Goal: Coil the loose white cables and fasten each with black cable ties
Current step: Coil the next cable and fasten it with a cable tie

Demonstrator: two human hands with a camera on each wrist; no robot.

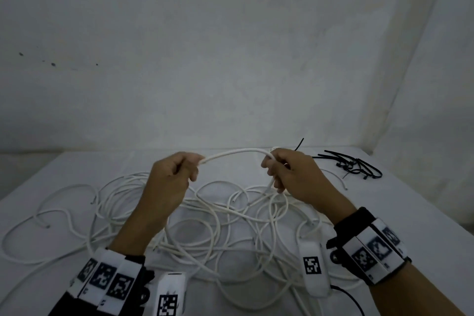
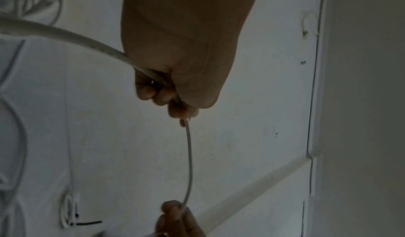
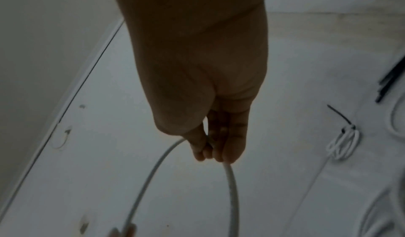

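Observation:
A tangle of loose white cables (image 1: 210, 213) lies spread over the white table (image 1: 410, 213). My left hand (image 1: 177, 169) and right hand (image 1: 284, 169) are raised above it. Both grip one white cable (image 1: 236, 152), which arcs between them. In the left wrist view that cable (image 2: 189, 162) runs from my left hand (image 2: 175, 91) down to the right hand's fingers (image 2: 173, 211). In the right wrist view my right hand (image 3: 210, 147) pinches the cable (image 3: 230, 185), which loops below it. A pile of black cable ties (image 1: 351, 164) lies at the back right.
One small coiled white cable (image 3: 344, 145) fastened with a black tie lies on the table behind my right hand. A grey wall (image 1: 230, 46) stands close behind the table, and another wall (image 1: 436, 84) closes the right side.

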